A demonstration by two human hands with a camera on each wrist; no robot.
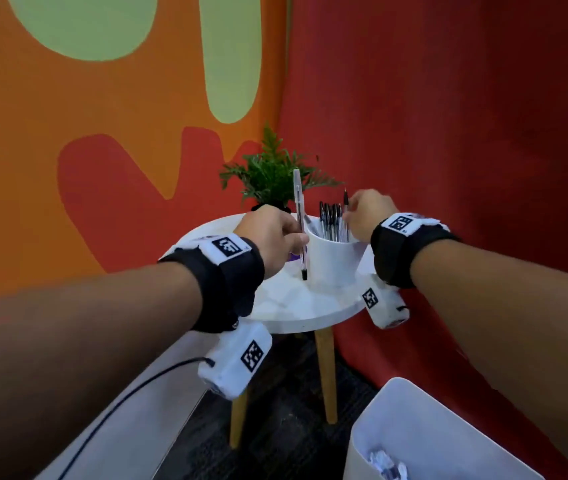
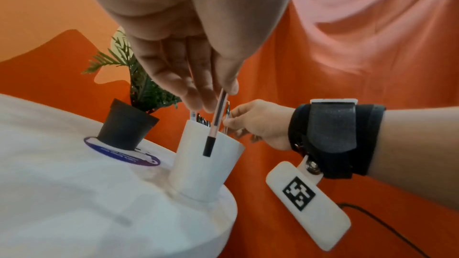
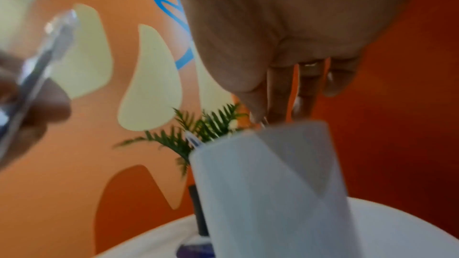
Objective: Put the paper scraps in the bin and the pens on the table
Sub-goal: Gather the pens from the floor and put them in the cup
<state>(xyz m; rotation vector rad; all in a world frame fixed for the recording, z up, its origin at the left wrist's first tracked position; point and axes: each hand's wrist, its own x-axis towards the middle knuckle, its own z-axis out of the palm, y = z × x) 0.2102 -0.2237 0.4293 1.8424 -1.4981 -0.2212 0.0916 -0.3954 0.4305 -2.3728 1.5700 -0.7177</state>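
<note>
The left hand (image 1: 272, 233) is pinching a clear pen (image 1: 299, 223) upright, black cap down, just beside the white cup (image 1: 336, 261). The right hand (image 1: 369, 213) is pinching another pen (image 1: 345, 202) at the cup's mouth, apparently half out; more pens (image 1: 332, 221) are standing inside. The cup is sitting on the round table (image 1: 296, 303) near a potted plant (image 1: 272, 174). Crumpled paper scraps (image 1: 388, 464) are lying in the bin (image 1: 424, 417).
</note>
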